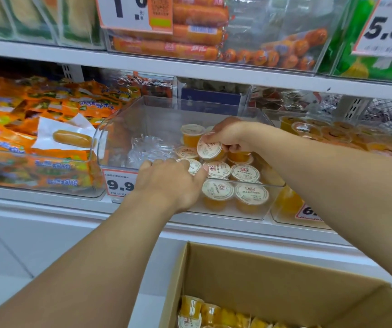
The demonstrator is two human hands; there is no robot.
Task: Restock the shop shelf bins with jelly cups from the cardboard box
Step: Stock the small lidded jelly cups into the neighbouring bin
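Jelly cups (234, 183) sat in rows in the right half of a clear bin (124, 129) on the middle shelf (48, 197), white foil lids up, orange jelly showing through the bin's front wall. The left half of the bin held only a crumpled clear wrapper (150, 147).

The right hand (225, 136) reached in from the right over the far cups. Its grip was pinched on one cup (210, 150), fingers curled round the rim, the cup tilted so its lid faced the camera and raised just above the cups beneath it.

The left hand (171, 183) came in over the bin's front edge. Its fingers lay fairly straight and together, with the fingertips resting on the lid of a cup (193, 165) at the left end of the rows; the grip was spread flat rather than pinching anything.

A red-bordered price tag (119, 183) reading 9.9 hung on the bin's front, partly covered by the left wrist.

Below the shelf stood an open cardboard box (273, 275), with more cups (202, 313) lying loose in its bottom.

The bin to the left (36, 183) held orange snack packets, and the bin to the right (284, 209) held more orange cups. On the shelf above, a clear bin held orange sausages (190, 31).
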